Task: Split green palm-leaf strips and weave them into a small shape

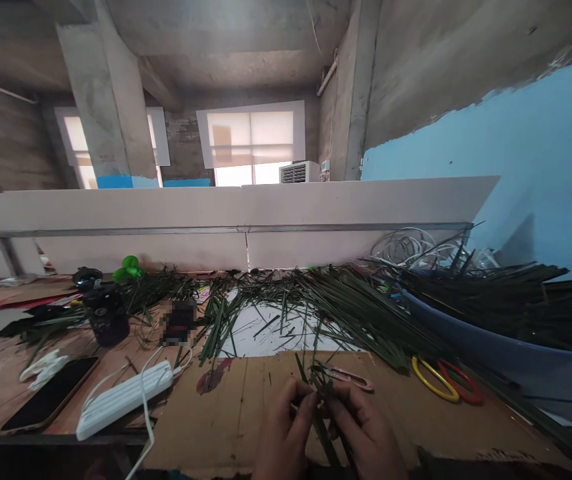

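Over the cardboard sheet, my left hand and my right hand come close together. Between them is a small bundle of folded dark green leaf strips. The thumb and fingers of each hand are pinched on it, and a long strip hangs down between the palms. Just beyond my fingertips lies a pair of small scissors with pink handles, partly hidden by the leaf strips. Scissors with one yellow and one red handle lie farther right on the cardboard.
Cut green leaves are heaped behind the cardboard. A blue basin full of leaves stands at right. To the left are a white power strip, a phone, crumpled tissue and a dark jar. A white partition bounds the back.
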`<state>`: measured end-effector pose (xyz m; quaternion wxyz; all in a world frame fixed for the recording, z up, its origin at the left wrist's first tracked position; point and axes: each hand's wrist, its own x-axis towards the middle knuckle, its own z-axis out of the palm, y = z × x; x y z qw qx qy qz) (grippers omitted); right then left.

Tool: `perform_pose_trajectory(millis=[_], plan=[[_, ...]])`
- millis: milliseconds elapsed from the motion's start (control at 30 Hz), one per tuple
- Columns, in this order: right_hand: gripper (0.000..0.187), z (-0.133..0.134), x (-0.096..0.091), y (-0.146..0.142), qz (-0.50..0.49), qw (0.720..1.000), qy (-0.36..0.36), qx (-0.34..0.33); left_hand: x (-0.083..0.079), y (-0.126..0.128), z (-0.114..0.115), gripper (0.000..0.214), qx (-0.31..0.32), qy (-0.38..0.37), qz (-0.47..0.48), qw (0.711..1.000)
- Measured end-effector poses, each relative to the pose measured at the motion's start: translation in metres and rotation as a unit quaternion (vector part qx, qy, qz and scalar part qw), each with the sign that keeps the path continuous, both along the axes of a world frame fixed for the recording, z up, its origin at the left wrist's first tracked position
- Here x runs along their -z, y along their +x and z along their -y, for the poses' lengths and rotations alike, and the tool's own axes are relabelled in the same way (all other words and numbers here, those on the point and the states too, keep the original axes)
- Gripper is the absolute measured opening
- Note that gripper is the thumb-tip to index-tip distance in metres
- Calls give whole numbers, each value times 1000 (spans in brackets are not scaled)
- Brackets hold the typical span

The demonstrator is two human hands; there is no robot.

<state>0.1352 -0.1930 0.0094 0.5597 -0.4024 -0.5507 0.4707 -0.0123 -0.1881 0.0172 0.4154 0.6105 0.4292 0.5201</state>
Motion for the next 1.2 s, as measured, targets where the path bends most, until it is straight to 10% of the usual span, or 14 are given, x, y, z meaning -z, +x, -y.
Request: perform_pose_trajectory(millis=[1033, 1200], plan=[[39, -5, 9, 1, -84, 994, -23, 68, 32, -4, -6, 35, 35, -50, 25, 998], [38, -2, 3, -3, -55, 996, -13, 69, 15, -3, -2, 39, 58, -54, 83, 993]])
